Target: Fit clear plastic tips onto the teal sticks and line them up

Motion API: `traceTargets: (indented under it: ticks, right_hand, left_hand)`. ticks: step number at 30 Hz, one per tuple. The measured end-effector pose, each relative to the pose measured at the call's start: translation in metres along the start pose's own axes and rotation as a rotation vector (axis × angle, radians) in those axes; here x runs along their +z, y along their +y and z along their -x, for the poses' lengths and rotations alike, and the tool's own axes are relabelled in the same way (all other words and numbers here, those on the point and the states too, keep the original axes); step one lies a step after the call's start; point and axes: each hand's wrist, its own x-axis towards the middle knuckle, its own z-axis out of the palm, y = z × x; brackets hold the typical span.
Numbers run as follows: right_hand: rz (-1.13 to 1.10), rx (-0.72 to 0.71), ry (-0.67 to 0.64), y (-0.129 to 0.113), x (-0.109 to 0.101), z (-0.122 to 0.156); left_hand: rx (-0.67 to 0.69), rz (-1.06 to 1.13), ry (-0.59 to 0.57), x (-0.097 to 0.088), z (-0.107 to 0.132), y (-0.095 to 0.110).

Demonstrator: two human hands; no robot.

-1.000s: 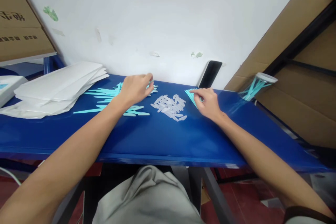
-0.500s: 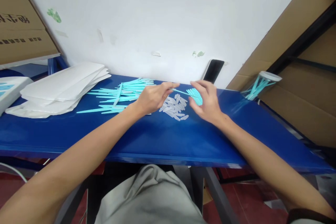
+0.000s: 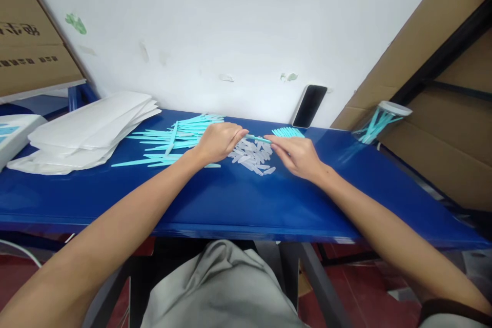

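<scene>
My left hand (image 3: 219, 141) is closed on a thin turquoise stick (image 3: 258, 138) and holds it level over a pile of small clear caps (image 3: 251, 154) in the middle of the blue table (image 3: 230, 200). My right hand (image 3: 298, 155) is closed at the stick's right end, its fingertips down at the edge of the caps; what it pinches is hidden. A loose spread of turquoise sticks (image 3: 172, 139) lies to the left of my left hand. A neat row of turquoise sticks (image 3: 288, 132) lies just behind my right hand.
White bags (image 3: 84, 130) are stacked at the table's left. A black phone (image 3: 309, 105) leans on the white wall. A clear jar (image 3: 378, 121) of turquoise sticks lies at the right by cardboard boxes (image 3: 430, 82). A white tray (image 3: 13, 128) sits far left.
My left hand carried one stick from the left spread to the cap pile. My right hand lifted the fanned sticks, set them down behind, and came down to the caps.
</scene>
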Motion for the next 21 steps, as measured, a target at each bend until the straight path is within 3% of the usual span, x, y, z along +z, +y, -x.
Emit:
traceTargets:
  ticks: [3,6,10,16,21]
  right_hand:
    - [0.050,0.124,0.007,0.023,-0.007,0.003]
    - [0.188,0.361,-0.017,0.049,-0.016,0.010]
    - [0.304,0.584,-0.162,0.070,-0.018,0.018]
    - [0.348,0.646,-0.356,0.063,-0.012,0.016]
    - [0.406,0.653,-0.426,0.054,-0.010,0.009]
  left_hand:
    - [-0.063,0.016,0.024,-0.002,-0.001,-0.005]
    - [-0.149,0.021,0.029,-0.007,0.002,-0.016]
    - [-0.163,0.032,-0.084,-0.011,0.007,-0.025]
    - [-0.184,0.101,-0.254,0.001,0.010,-0.015]
    - [-0.237,0.291,-0.138,-0.002,-0.005,0.005]
